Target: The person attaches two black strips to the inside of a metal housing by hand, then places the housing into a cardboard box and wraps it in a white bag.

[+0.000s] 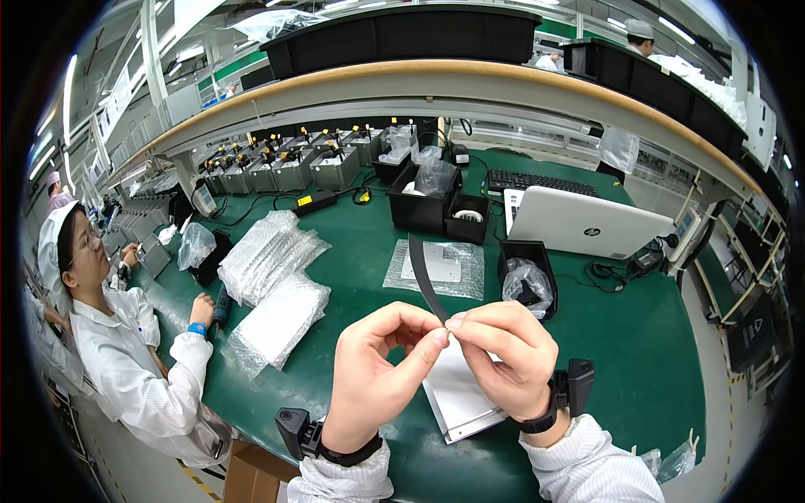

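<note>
A thin, flat black strip point(424, 277) stands up in a slight curve from between my fingertips. My left hand point(373, 369) pinches its lower end between thumb and forefinger. Meeting it there, my right hand point(510, 352) is closed in a pinch on the same end; the exact grip is hidden by the fingertips. Below both hands a white flat panel point(457, 407) with a metal-looking edge lies on the green table point(360, 436), partly covered by my right hand. Beyond the strip, a small white plate point(444, 270) rests on a bubble-wrap pouch point(397, 272).
Bubble-wrapped packs point(272, 251) are piled to the left. Black bins point(419, 210) and a white laptop point(579, 222) stand farther back, with another black bin point(545, 256) at right. A co-worker point(138, 352) sits at left, near a screwdriver point(221, 308). An overhead shelf point(428, 80) crosses above.
</note>
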Motion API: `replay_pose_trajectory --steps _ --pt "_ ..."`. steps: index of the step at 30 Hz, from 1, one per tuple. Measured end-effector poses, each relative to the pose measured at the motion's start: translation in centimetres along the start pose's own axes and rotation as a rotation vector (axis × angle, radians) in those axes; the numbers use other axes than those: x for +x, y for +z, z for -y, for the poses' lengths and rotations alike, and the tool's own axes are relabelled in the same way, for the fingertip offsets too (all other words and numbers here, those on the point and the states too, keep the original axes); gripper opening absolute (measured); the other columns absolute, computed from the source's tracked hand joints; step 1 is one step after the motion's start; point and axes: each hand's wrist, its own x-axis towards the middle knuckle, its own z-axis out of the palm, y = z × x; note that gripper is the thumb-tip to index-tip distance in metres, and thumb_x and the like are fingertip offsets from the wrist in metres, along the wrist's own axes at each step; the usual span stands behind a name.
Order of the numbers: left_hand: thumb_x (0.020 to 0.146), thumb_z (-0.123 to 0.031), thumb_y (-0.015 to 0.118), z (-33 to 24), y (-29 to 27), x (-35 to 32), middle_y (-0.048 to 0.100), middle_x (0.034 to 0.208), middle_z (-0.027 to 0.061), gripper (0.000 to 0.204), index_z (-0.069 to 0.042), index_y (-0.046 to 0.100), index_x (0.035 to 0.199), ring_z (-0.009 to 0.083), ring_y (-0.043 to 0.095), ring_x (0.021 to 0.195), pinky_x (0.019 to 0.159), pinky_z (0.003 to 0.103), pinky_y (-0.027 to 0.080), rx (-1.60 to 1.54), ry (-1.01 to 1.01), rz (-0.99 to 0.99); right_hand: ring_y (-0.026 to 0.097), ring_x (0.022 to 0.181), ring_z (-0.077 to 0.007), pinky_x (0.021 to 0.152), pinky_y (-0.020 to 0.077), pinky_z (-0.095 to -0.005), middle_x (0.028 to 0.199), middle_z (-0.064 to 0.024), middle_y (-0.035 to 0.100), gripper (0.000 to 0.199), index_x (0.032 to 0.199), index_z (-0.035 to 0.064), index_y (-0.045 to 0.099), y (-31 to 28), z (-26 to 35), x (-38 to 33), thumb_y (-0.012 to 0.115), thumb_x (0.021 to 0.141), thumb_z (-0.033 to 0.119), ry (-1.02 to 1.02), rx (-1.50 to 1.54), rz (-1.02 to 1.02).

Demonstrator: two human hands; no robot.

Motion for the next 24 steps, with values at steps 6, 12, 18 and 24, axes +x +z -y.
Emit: replay_pose_trajectory --steps 6,12,18,24 --pt "0.089 -0.003 0.072 0.02 -0.14 0.03 0.069 0.085 0.0040 0.008 0.004 0.069 0.093 0.0076 0.062 0.077 0.070 0.022 0.050 -0.020 -0.028 0.004 0.069 0.079 -0.0217 0.067 0.0554 -0.0305 0.091 -0.0054 0.070 0.036 0.098 0.0057 0.076 -0.06 -0.13 -0.06 0.076 0.067 -0.012 -0.026 -0.028 0.012" --pt "0.090 -0.003 0.072 -0.18 -0.20 0.06 0.071 0.086 0.0050 0.008 0.004 0.069 0.093 0.0083 0.064 0.078 0.072 0.023 0.051 -0.026 -0.045 0.014 0.069 0.079 -0.0220 0.067 0.0557 -0.0307 0.091 -0.0058 0.070 0.038 0.100 0.0058 0.076 -0.13 -0.16 -0.13 0.075 0.066 -0.012 -0.033 -0.024 0.009" --pt "0.089 -0.003 0.072 -0.04 -0.09 0.03 0.071 0.086 0.0053 0.008 0.004 0.069 0.093 0.0082 0.064 0.078 0.071 0.022 0.051 -0.029 -0.034 -0.004 0.069 0.079 -0.0221 0.066 0.0560 -0.0310 0.091 -0.0061 0.070 0.041 0.102 0.0060 0.076 -0.14 -0.27 -0.16 0.075 0.065 -0.012 -0.048 -0.039 0.013" --pt "0.083 0.001 0.072 0.05 0.23 0.04 0.068 0.083 0.0026 0.006 0.003 0.068 0.087 0.0061 0.059 0.072 0.066 0.021 0.048 0.067 0.010 -0.061 0.069 0.080 -0.0236 0.067 0.0572 -0.0302 0.093 -0.0087 0.070 0.042 0.104 0.0026 0.076 -0.43 0.27 0.10 0.075 0.064 -0.008 -0.144 -0.139 0.055"
